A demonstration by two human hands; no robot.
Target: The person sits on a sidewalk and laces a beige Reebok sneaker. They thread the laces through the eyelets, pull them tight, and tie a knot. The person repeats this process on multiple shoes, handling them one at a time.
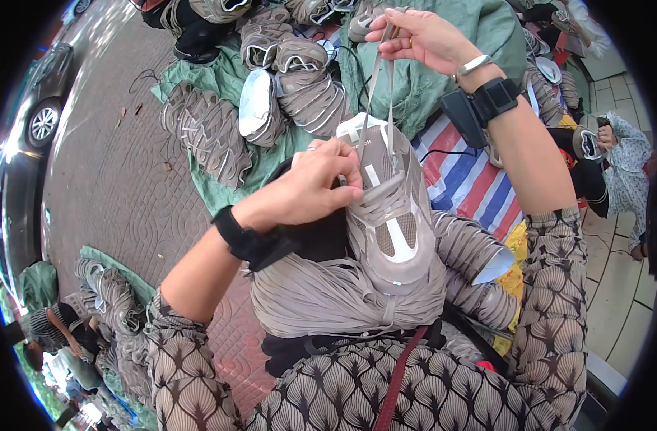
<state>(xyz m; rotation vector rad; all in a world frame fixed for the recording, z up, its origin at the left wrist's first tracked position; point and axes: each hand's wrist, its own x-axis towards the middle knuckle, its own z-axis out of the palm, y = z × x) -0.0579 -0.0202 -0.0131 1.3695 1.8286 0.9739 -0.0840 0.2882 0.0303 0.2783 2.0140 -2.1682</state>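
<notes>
Dangling below right hand (422,39): lace (377,86), shoe (389,208)

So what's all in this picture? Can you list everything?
shoe upper: one, taupe, on the lap
lace: one, grey, pulled up from the shoe upper
lace bundle: one, grey, on the lap under the shoe upper
stacked uppers: many, taupe, on the green tarp
striped sheet: one, red, white and blue, right
car: one, dark, far left
left hand: on the shoe upper's lacing
right hand: raised, pinching the lace
</notes>
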